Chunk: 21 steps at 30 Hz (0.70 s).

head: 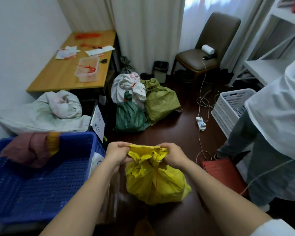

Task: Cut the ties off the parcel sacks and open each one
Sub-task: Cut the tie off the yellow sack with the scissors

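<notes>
While a yellow woven sack (156, 181) sits on the dark floor (174, 133) at lower centre of the frame, a person's two bare hands grip its gathered mouth from either side: the left hand (117, 154) is pinched shut on the left edge of the crumpled opening, the right hand (173, 155) is closed on the right edge, and the fabric is stretched between them. A thin red line runs down the sack's front below the neck; whether it is a tie cannot be told. Beyond, at mid-frame, three more sacks stand bunched together on the floor, a white one (126, 89) behind, a dark green one (130, 116) in front and an olive one (161, 101) to its right, each with its neck gathered. At lower left, a blue perforated crate (41, 183) holds a reddish-brown folded sack (26, 149), with pale emptied sacks (44, 113) heaped behind it. A wooden table (61, 74) at upper left carries papers, red ties and a clear plastic tub (88, 68). A brown chair (206, 50) stands at upper centre-right, a white crate (232, 108) at right, and a second person in a white top (278, 120) stands at the right edge.
</notes>
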Available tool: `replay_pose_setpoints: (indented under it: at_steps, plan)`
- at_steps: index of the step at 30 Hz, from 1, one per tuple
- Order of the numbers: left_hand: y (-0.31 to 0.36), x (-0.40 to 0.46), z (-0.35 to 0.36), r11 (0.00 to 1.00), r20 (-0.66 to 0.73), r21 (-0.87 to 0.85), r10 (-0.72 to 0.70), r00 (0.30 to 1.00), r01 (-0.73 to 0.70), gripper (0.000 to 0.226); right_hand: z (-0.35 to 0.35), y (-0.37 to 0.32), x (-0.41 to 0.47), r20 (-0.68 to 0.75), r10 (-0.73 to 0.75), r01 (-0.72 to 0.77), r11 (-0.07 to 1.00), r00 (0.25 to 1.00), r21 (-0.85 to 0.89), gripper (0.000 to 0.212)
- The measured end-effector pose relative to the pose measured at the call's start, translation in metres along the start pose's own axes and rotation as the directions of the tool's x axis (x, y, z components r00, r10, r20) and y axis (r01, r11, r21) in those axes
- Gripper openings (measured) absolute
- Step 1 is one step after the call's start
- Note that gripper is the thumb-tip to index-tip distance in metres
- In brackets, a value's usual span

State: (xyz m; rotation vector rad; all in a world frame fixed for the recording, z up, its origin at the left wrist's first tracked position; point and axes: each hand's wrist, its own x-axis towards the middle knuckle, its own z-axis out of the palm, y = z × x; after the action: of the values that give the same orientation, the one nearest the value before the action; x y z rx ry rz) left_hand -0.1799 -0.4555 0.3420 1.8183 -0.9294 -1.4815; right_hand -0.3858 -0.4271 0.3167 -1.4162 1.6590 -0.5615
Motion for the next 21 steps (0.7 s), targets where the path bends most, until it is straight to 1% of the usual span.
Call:
replay_pose_setpoints:
  at_steps: [1,2,4,6,8,10,12,14,15,16,17,18,19,20,21]
  plan:
    - [0.013,0.015,0.004,1.000,0.013,-0.011,0.006,1.000,-0.006,0.021,-0.007,-0.005,0.018,-0.017,0.016,-0.016,1.000,1.000,0.009,0.035]
    - [0.026,0.031,0.007,1.000,0.031,-0.021,0.010,0.999,-0.010,0.021,-0.013,-0.009,0.037,-0.045,0.036,-0.035,0.999,0.998,0.009,0.034]
    - [0.056,0.066,0.015,0.999,0.076,-0.038,0.018,0.997,-0.015,0.021,-0.026,-0.018,0.074,-0.122,0.074,-0.073,0.997,0.990,0.009,0.040]
    - [0.084,0.097,0.022,0.998,0.111,-0.060,0.013,0.994,-0.007,0.021,-0.040,-0.029,0.109,-0.183,0.075,-0.076,0.997,0.980,0.002,0.039]
    - [0.110,0.120,0.028,0.997,0.170,-0.075,0.020,0.985,-0.007,0.031,-0.057,-0.038,0.139,-0.218,0.062,-0.064,0.998,0.974,0.000,0.034]
    - [0.136,0.143,0.030,0.999,0.290,-0.043,0.040,0.956,-0.028,0.050,-0.074,-0.046,0.167,-0.246,0.083,-0.072,0.996,0.966,0.053,0.033]
    - [0.160,0.170,0.034,0.993,0.400,0.086,0.044,0.915,-0.085,0.071,-0.092,-0.053,0.195,-0.261,0.113,-0.082,0.988,0.959,0.130,0.035]
    - [0.183,0.196,0.045,0.955,0.481,0.264,-0.010,0.877,-0.134,0.088,-0.109,-0.061,0.227,-0.267,0.144,-0.083,0.970,0.953,0.227,0.040]
    - [0.193,0.208,0.055,0.930,0.498,0.334,-0.039,0.866,-0.150,0.095,-0.117,-0.065,0.244,-0.270,0.155,-0.082,0.961,0.950,0.264,0.042]
    - [0.203,0.219,0.065,0.902,0.491,0.388,-0.031,0.871,-0.187,0.096,-0.126,-0.070,0.262,-0.274,0.162,-0.080,0.954,0.948,0.287,0.043]
    - [0.213,0.232,0.077,0.870,0.465,0.425,0.028,0.885,-0.251,0.085,-0.134,-0.074,0.278,-0.278,0.166,-0.079,0.951,0.946,0.299,0.042]
    - [0.224,0.247,0.088,0.836,0.417,0.448,0.117,0.901,-0.316,0.062,-0.144,-0.077,0.295,-0.280,0.167,-0.076,0.948,0.945,0.308,0.042]
    - [0.236,0.263,0.098,0.827,0.353,0.450,0.183,0.918,-0.337,0.038,-0.154,-0.079,0.311,-0.279,0.167,-0.072,0.945,0.946,0.320,0.041]
    - [0.250,0.281,0.108,0.853,0.295,0.415,0.203,0.934,-0.317,0.024,-0.165,-0.078,0.328,-0.276,0.164,-0.064,0.939,0.947,0.338,0.040]
    - [0.265,0.299,0.118,0.891,0.255,0.360,0.190,0.948,-0.276,0.021,-0.178,-0.076,0.345,-0.272,0.162,-0.058,0.934,0.949,0.353,0.038]
